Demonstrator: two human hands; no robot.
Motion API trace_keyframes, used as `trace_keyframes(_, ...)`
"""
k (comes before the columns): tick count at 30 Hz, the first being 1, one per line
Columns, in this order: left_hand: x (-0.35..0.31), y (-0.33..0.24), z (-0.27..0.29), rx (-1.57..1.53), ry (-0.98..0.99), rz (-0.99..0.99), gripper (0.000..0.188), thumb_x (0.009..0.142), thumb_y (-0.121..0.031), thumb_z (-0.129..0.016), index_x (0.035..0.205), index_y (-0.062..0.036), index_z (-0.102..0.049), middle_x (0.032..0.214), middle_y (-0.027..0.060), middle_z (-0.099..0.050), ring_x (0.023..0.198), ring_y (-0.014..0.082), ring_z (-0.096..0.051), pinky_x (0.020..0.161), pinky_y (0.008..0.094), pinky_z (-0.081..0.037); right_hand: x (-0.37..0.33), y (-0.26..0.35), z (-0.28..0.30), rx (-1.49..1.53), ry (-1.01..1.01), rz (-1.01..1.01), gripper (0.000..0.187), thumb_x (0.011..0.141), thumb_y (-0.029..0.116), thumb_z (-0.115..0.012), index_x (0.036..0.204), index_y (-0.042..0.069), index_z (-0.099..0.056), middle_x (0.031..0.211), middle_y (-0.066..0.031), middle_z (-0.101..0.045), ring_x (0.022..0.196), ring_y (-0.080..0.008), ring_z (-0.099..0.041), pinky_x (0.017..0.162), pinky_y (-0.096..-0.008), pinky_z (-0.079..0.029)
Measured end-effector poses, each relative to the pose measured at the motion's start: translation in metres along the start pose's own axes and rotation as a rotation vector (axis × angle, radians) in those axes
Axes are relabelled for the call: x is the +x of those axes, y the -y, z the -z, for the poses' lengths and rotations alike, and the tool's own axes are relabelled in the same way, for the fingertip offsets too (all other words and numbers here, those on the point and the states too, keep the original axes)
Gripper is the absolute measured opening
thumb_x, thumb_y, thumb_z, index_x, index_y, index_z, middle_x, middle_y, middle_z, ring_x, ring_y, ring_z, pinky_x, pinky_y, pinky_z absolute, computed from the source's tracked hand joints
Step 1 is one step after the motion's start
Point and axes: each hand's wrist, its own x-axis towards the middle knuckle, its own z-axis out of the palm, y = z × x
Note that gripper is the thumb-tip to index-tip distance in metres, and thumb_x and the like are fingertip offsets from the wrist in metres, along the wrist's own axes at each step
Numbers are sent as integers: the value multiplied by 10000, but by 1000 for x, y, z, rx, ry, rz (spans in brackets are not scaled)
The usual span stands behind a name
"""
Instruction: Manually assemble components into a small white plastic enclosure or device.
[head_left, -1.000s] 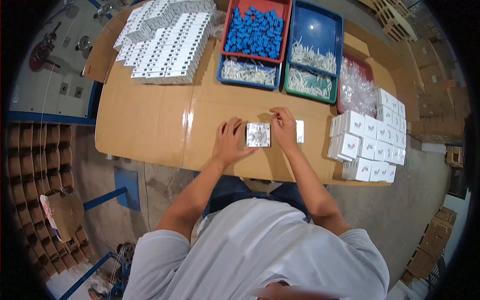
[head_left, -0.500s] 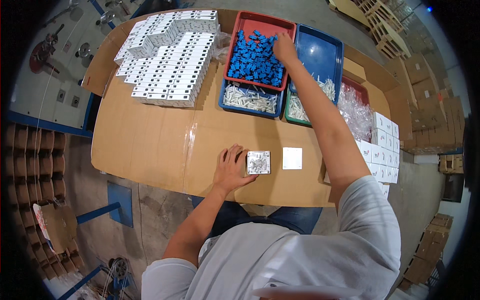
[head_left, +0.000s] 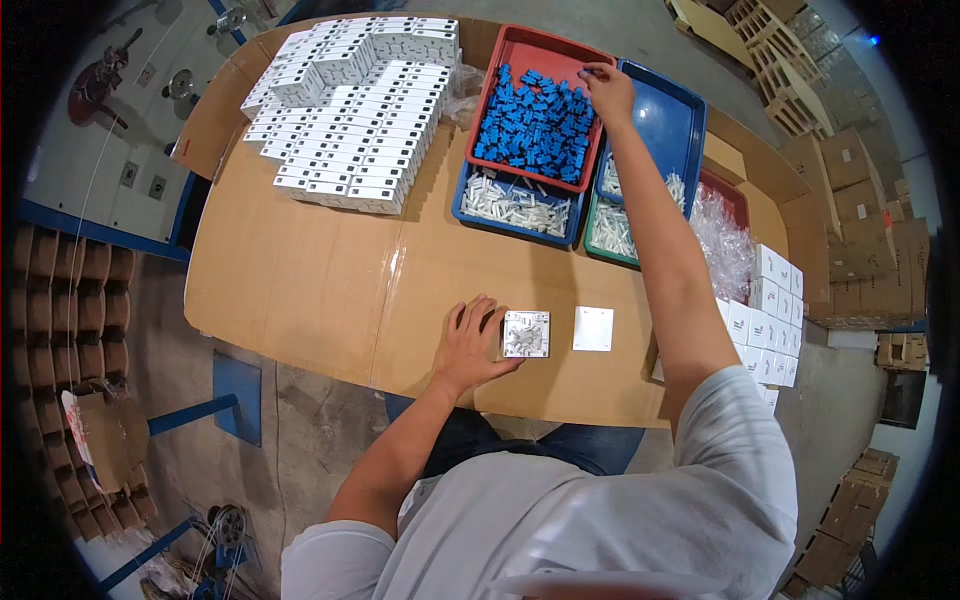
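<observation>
My left hand [head_left: 468, 348] lies on the cardboard with its fingers spread. Its thumb runs along the near edge of a small square white box [head_left: 527, 334], whose top is uncovered and shows whitish pieces inside. To the right of that box lies a flat square white plate [head_left: 593, 329]. My right hand [head_left: 610, 92] is over the right rim of a red tray [head_left: 545, 42] heaped with small blue plastic pieces [head_left: 530, 125]. Its fingertips are pinched together; a small dark bit shows at them, too small to name.
Blue [head_left: 570, 238] and green [head_left: 612, 252] trays hold small white pieces. An upper blue tray [head_left: 655, 110] sits beside the red one. White boxes are stacked at the left [head_left: 350, 130] and right [head_left: 765, 330]. Clear plastic bags [head_left: 722, 240] lie near the right stack.
My right hand has shifted slightly right, from over the blue pieces to the tray's rim, fingertips now in sight. My left hand stays beside the box. The whole view has shifted a little.
</observation>
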Motion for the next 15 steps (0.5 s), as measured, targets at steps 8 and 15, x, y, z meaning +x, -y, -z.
trace_keyframes(8, -4, 0, 1, 11, -38, -19, 888, 729, -594, -776, 1405, -83, -509, 1414, 145, -486, 1424, 307, -388, 1183, 535, -258, -123, 71, 64, 1090, 101, -307, 253, 928, -8, -694, 1172, -75, -686, 1098, -120, -717, 1011, -177, -685, 865, -276, -551)
trace_keyframes(15, -2, -4, -3, 7, -54, -18, 868, 727, -599, -768, 1394, -103, -518, 1405, 129, -483, 1406, 292, -398, 1180, 534, -262, -224, 132, 128, 1037, -17, -152, 297, 879, -55, -736, 1170, -36, -684, 1127, -95, -698, 1030, -142, -648, 919, -270, -525)
